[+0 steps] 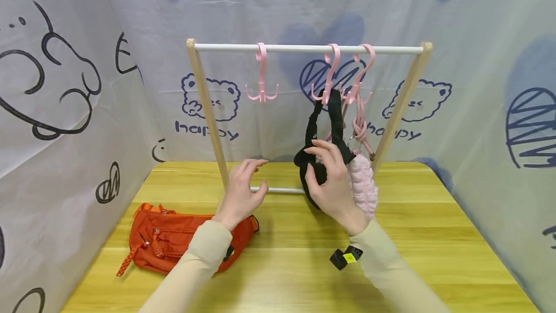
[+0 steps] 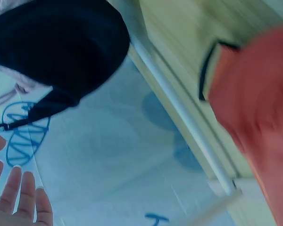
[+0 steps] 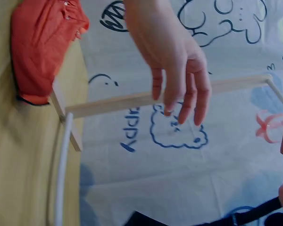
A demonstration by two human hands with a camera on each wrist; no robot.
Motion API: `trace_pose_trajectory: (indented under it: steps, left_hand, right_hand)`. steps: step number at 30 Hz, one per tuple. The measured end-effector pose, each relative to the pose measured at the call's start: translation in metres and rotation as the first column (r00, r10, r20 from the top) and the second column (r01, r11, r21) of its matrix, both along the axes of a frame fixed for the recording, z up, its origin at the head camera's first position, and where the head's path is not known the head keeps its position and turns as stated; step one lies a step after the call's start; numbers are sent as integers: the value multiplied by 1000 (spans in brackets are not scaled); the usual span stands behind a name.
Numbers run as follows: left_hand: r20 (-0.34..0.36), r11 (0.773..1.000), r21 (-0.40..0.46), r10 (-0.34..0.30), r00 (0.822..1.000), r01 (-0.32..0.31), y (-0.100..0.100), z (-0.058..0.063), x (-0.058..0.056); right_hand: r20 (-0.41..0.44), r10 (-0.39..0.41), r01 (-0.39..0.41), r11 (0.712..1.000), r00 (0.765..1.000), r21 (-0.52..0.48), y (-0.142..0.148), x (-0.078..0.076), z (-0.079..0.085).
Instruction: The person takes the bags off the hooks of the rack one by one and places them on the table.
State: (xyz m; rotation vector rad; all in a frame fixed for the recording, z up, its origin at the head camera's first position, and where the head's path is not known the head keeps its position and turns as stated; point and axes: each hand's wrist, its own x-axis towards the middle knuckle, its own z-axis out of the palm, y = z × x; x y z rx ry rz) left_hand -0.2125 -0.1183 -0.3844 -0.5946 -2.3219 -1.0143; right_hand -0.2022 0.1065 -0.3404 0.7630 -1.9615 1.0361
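Note:
My left hand [image 1: 245,187] is held in the air left of the rack's middle, thumb and fingers apart with nothing between them. The right hand [image 1: 334,185] is in front of a black bag [image 1: 335,115], fingers loosely bent and thumb spread; I cannot tell whether it touches the bag. By its strap, the black bag hangs from the middle pink hook [image 1: 331,71]. Behind it, a fluffy pink bag [image 1: 365,187] hangs from the right pink hook [image 1: 362,69]. An orange-red waist bag [image 1: 169,238] lies on the table, partly hidden by the left forearm.
A rack with wooden posts [image 1: 206,105] and a white top bar [image 1: 295,49] stands at the back of the wooden table [image 1: 425,240]. A bare pink hook [image 1: 262,76] hangs on the bar's left part. Printed cloth [image 1: 269,18] encloses the table's back and sides.

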Motion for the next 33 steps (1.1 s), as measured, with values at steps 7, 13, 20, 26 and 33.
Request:
trace_pose_trajectory:
  steps: [7, 13, 20, 26, 33]
  left_hand:
    - [15, 998, 38, -52, 999, 51, 27, -5, 0]
    - [-19, 994, 50, -97, 995, 98, 41, -7, 0]
    - [-32, 989, 61, -130, 991, 131, 53, -10, 1]
    - [-18, 988, 53, -147, 989, 148, 62, -9, 1]
    - [39, 983, 43, -180, 983, 178, 71, -5, 1]
  right_hand:
    - [-62, -98, 93, 993, 993, -79, 14, -1, 17]
    - [31, -137, 141, 980, 990, -141, 24, -2, 22]
    - [201, -49, 90, 976, 978, -199, 29, -4, 19]
    - [284, 53, 21, 968, 957, -251, 29, -4, 19]
    - [404, 99, 12, 965, 909, -262, 27, -3, 16]
